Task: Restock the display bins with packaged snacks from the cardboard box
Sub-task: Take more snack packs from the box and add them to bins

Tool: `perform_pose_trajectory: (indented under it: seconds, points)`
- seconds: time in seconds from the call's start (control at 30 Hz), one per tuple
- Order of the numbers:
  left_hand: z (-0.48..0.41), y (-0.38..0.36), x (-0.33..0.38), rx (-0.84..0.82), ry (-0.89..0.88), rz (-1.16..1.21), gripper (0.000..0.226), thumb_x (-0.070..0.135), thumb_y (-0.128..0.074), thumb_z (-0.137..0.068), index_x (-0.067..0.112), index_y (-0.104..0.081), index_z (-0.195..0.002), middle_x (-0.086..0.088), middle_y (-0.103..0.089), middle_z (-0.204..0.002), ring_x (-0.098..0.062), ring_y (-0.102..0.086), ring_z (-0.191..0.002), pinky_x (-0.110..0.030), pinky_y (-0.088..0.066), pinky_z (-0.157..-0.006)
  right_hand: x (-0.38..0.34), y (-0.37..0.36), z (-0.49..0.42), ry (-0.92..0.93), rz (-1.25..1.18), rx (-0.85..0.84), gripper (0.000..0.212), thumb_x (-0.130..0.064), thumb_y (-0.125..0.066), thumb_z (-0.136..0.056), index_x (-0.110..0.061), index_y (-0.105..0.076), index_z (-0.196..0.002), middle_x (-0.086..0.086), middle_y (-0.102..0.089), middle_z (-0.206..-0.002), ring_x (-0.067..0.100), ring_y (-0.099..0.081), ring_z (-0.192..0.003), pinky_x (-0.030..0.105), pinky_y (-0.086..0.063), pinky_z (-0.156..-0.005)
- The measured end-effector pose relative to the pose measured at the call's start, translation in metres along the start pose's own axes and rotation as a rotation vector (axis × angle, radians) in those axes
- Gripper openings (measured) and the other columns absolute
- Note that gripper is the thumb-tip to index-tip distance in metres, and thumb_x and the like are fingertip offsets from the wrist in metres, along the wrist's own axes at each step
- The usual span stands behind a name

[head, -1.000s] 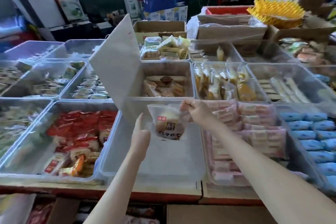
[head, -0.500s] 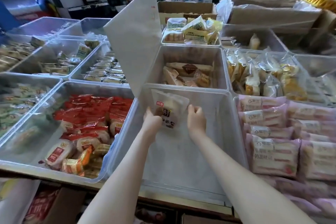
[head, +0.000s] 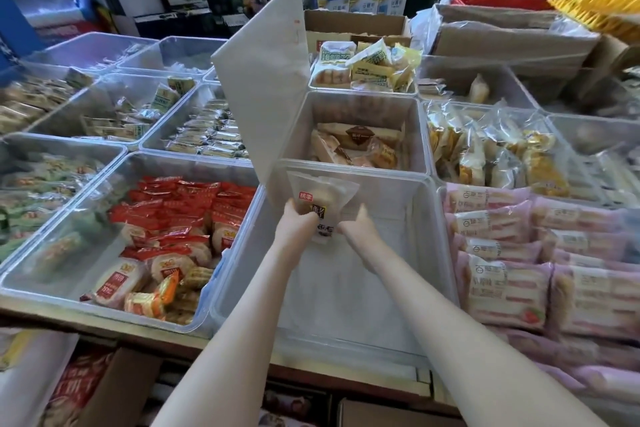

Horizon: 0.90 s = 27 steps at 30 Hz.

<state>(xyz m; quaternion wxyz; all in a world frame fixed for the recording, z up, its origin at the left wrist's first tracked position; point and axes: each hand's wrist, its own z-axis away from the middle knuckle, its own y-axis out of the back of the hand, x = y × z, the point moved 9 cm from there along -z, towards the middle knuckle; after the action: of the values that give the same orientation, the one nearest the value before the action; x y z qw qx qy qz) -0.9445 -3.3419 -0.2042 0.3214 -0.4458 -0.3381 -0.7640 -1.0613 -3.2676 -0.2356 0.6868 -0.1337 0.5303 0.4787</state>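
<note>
1. Shop counter (head: 145, 334) packed with clear plastic bins of wrapped snacks; gift bags and cartons crowd the background.
2. Both arms reach into the near middle bin (head: 429, 229), which is bare apart from the one pack held in it. A white board (head: 263, 80) leans upright at the bin's far left corner.
3. Left hand (head: 297, 222) grips the pack (head: 320, 199) at its lower left edge, fingers wrapped behind it, thumb side toward the camera.
4. Right hand (head: 356, 224) pinches the lower right edge of the same pack. So the pack sits between the two hands and rises above them; most of its body is clear of the fingers.
5. Pack: a frosted, translucent pouch with a pale round bun or cake showing through, a small red label near the upper left and dark characters down the middle. The lower print is partly covered by the hands.
6. It stands upright, long axis near vertical and tipped slightly right, face toward the camera, top edge up against the bin's far wall.
7. Left neighbour bin (head: 45, 284) holds red packs (head: 180, 215); on the right lie pink sandwich packs (head: 502, 291).
</note>
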Motion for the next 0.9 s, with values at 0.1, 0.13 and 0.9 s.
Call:
perform_pose_trajectory:
  seconds: [0.1, 0.13, 0.9]
  points:
    - [0.034, -0.021, 0.025, -0.011, -0.106, -0.178, 0.054, 0.023, -0.05, -0.079, 0.017, -0.041, -0.132, -0.002, -0.053, -0.125, -0.022, -0.052, -0.113, -0.03, -0.047, -0.089, -0.035, 0.05, 0.05, 0.171, 0.244, 0.077, 0.072, -0.014, -0.058, -0.083, -0.008, -0.027, -0.147, 0.006, -0.026, -0.152, 0.024, -0.025, -0.142, 0.032, -0.022, -0.115]
    - [0.047, -0.033, 0.035, -0.025, -0.153, -0.237, 0.061, 0.026, -0.051, -0.077, 0.014, -0.039, -0.136, -0.006, -0.049, -0.134, -0.024, -0.049, -0.12, -0.034, -0.044, -0.098, -0.044, 0.072, 0.068, 0.228, 0.343, 0.11, 0.065, -0.012, -0.057, -0.088, -0.008, -0.03, -0.146, 0.005, -0.025, -0.152, 0.022, -0.022, -0.142, 0.027, -0.018, -0.113]
    - [0.617, -0.594, 0.139, -0.569, -0.926, -0.815, 0.047, 0.034, -0.051, -0.09, 0.007, -0.045, -0.129, -0.017, -0.05, -0.128, -0.037, -0.049, -0.12, -0.045, -0.043, -0.098, 0.238, 0.6, 0.609, -0.077, 0.771, 0.644, 0.064, -0.033, -0.058, -0.09, -0.013, -0.032, -0.145, 0.002, -0.03, -0.147, 0.022, -0.03, -0.135, 0.034, -0.03, -0.11]
